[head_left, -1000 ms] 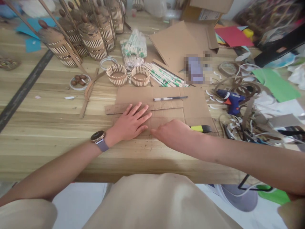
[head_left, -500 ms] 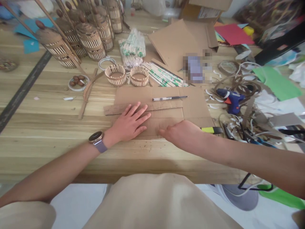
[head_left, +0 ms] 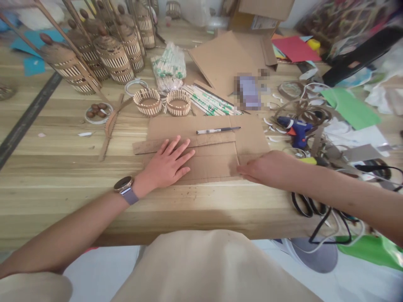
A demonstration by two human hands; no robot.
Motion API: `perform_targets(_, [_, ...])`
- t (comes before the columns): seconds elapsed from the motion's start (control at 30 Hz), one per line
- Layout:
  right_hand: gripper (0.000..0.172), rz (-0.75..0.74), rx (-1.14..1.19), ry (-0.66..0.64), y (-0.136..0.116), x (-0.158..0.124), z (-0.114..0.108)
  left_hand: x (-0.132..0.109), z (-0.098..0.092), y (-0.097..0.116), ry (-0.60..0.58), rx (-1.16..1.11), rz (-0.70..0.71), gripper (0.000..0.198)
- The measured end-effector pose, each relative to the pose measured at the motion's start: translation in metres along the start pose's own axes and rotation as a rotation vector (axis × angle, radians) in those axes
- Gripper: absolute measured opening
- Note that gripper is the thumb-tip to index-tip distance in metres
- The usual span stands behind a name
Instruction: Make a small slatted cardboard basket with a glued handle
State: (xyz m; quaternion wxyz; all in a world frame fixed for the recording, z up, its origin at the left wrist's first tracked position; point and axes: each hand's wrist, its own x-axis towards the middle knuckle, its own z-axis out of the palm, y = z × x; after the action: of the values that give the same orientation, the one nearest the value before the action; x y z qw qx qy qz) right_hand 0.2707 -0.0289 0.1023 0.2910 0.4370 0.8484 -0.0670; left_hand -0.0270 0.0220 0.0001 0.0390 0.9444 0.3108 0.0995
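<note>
My left hand [head_left: 168,162] lies flat with fingers spread on a brown cardboard sheet [head_left: 217,144] near the table's front edge. It presses down a wooden ruler [head_left: 147,146] that crosses the sheet. My right hand [head_left: 267,169] is closed around a utility knife with a yellow and black handle [head_left: 307,160]; its front rests at the sheet's lower right part. A pen [head_left: 217,130] lies on the sheet's far half.
Two small stick baskets [head_left: 147,100] stand behind the sheet, taller stick lanterns [head_left: 113,56] farther back left. A blue glue gun [head_left: 294,128], cardboard strips and cables crowd the right side. Packs of sticks [head_left: 168,65] and more cardboard [head_left: 222,61] lie at the back.
My right hand has slid to the right along the cardboard with the knife, from near my left hand to the sheet's right part. My left hand has stayed flat.
</note>
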Motion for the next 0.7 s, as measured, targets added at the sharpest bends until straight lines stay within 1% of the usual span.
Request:
perform_targets(0.03, [0.027, 0.001, 0.041, 0.015, 0.002, 0.0, -0.004, 0.0, 0.0, 0.0, 0.0, 0.006, 0.0, 0.051])
perform_targets(0.1, [0.026, 0.003, 0.106, 0.034, -0.002, 0.005, -0.013, 0.0, 0.0, 0.001, 0.001, 0.017, 0.0, 0.051])
perform_targets(0.23, [0.025, -0.018, 0.132, 0.035, -0.033, 0.025, -0.026, 0.0, -0.001, 0.002, 0.012, 0.018, 0.0, 0.051])
perform_targets(0.3, [0.023, -0.044, 0.101, 0.042, -0.05, 0.037, -0.027, 0.0, -0.001, 0.002, 0.015, 0.009, 0.0, 0.051])
perform_targets(0.37, [0.021, -0.06, 0.073, 0.052, -0.06, 0.045, -0.025, 0.0, 0.0, 0.002, 0.015, 0.005, -0.002, 0.051])
perform_targets(0.43, [0.02, -0.067, 0.06, 0.068, -0.065, 0.05, -0.023, -0.001, 0.0, 0.002, 0.015, 0.006, -0.004, 0.051])
perform_targets(0.53, [0.021, -0.072, 0.055, 0.082, -0.066, 0.051, -0.023, -0.001, 0.0, 0.002, 0.017, 0.005, -0.005, 0.051])
perform_targets(0.7, [0.022, -0.068, 0.053, 0.061, -0.066, 0.048, -0.027, 0.0, 0.0, 0.002, 0.023, -0.02, -0.009, 0.051])
